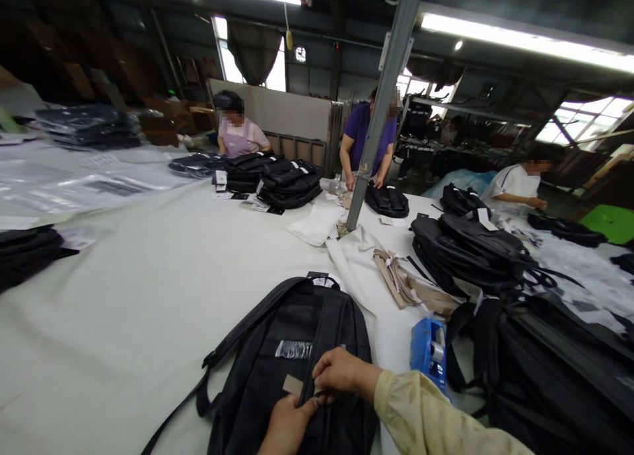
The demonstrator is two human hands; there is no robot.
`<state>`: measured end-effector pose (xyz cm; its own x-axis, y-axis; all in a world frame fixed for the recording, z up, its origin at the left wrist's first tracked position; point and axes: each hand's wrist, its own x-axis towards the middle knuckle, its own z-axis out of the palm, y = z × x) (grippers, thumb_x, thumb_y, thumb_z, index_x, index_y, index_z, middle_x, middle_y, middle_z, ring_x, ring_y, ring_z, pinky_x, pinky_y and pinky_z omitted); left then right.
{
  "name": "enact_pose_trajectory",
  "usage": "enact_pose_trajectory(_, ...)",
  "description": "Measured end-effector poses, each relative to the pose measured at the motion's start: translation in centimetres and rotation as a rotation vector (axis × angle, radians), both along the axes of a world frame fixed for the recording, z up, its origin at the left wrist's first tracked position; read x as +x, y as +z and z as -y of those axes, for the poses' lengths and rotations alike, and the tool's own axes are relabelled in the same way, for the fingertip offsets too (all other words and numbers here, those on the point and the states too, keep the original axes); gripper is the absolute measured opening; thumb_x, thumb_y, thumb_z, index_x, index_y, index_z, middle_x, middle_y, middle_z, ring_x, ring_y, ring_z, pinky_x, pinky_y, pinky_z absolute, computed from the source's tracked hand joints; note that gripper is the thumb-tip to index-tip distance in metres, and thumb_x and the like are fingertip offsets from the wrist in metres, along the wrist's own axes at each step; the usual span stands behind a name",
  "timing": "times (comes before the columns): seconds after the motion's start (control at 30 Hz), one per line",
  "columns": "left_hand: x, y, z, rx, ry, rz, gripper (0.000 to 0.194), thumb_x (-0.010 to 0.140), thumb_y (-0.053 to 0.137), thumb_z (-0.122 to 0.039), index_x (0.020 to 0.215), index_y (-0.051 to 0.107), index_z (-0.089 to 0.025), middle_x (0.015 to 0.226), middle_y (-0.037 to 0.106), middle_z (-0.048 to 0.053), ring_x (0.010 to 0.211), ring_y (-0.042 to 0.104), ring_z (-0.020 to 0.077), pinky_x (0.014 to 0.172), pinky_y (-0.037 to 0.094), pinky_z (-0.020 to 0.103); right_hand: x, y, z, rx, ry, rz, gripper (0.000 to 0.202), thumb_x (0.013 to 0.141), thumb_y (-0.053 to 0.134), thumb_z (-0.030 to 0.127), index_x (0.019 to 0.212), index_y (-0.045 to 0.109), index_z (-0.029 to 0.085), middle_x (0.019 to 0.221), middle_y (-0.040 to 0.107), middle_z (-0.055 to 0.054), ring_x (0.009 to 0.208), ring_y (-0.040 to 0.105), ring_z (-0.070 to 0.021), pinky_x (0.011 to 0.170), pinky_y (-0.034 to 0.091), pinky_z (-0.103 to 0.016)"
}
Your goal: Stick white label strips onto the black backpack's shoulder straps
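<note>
A black backpack [262, 389] lies on the white-covered table in front of me, its shoulder straps uppermost. My left hand [284, 425] is closed on a shoulder strap [324, 329] near the middle of the pack. Just beyond that hand a small tan piece [293, 384], like paper or card, shows against the black fabric. My right hand [341, 370] is pinched at the same strap, fingertips close to my left thumb; what lies between them is mostly hidden. Clear shiny film [293, 349] covers a band on the pack.
A blue tape dispenser [428, 352] stands right of the pack. Tan strips [403, 280] lie beyond it, and black backpacks [470, 244] are piled at right. A grey post [381, 105] rises from the table. Co-workers [369, 138] stand across from me, by stacked bags [290, 181].
</note>
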<state>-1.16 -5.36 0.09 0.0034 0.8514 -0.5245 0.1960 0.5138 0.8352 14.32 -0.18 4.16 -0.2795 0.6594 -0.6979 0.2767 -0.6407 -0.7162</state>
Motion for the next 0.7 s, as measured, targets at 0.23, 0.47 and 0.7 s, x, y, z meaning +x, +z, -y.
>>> enact_pose_trajectory(0.23, -0.4, -0.4, -0.3, 0.080, -0.058, -0.042, 0.047, 0.061, 0.065, -0.059, 0.070, 0.073, -0.013, 0.073, 0.075, 0.013, 0.081, 0.067, 0.0349, 0.073, 0.049, 0.039, -0.5, 0.5, 0.5, -0.005, -0.107, -0.019, 0.016, 0.084, 0.065, 0.027, 0.077, 0.063, 0.012, 0.071, 0.067, -0.003, 0.056, 0.065, -0.0110, 0.050, 0.051, -0.018)
enact_pose_trajectory(0.47, -0.1, -0.2, -0.6, 0.106, -0.057, -0.141, 0.030, 0.069, 0.065, -0.045, 0.058, 0.067, -0.017, 0.062, 0.071, 0.012, 0.071, 0.068, 0.0329, 0.068, 0.049, 0.037, -0.2, 0.2, 0.3, 0.108, 0.090, 0.104, 0.025, 0.074, 0.059, 0.005, 0.096, 0.068, 0.014, 0.073, 0.070, -0.002, 0.062, 0.066, -0.0141, 0.058, 0.053, -0.023)
enact_pose_trajectory(0.7, 0.2, -0.1, -0.8, 0.098, -0.039, -0.185, 0.020, 0.075, 0.063, -0.022, 0.055, 0.063, -0.020, 0.063, 0.071, 0.011, 0.077, 0.071, 0.0347, 0.073, 0.049, 0.037, -1.3, 3.7, -3.3, 1.391, 1.029, 0.321, 0.037, 0.083, 0.066, 0.015, 0.119, 0.063, 0.022, 0.119, 0.069, -0.007, 0.111, 0.061, -0.0231, 0.081, 0.047, -0.032)
